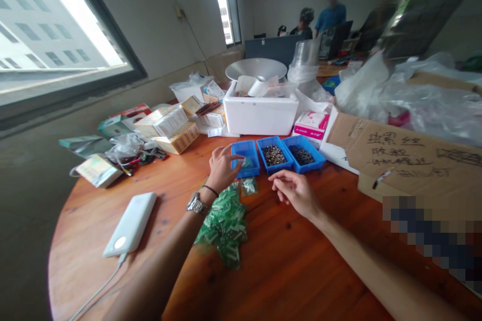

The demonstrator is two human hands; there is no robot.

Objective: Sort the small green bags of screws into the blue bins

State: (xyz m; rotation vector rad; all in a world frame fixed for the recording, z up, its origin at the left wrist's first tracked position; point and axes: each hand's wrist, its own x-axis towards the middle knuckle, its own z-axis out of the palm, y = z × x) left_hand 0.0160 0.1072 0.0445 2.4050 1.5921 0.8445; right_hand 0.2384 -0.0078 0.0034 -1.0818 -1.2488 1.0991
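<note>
1. Holds left hand (221,169) at the near left side of the left bin (244,149), with thumb and fingers curved and a gap between; cannot tell of any contact with the small greenish thing (247,162) inside.
2. Holds right hand (295,191) above the table (286,261), just in front of the middle bin (280,167), with fingers bent and narrowly spaced; cannot tell of anything between the tips.
3. Below and beside left wrist, in a heap on the table: green sachets (224,220).
4. Between the hands, just in front of the left bin: a clear packet (249,186) of pale pieces.
5. In the middle bin, brassy bits (273,154); in the adjacent right bin (314,166), dark bits (301,154).
6. Behind the bins, a white box (259,115); farther right, a carton (376,160).
7. Left of the sachets, well apart: a power bank (130,225) with a cable attached.
</note>
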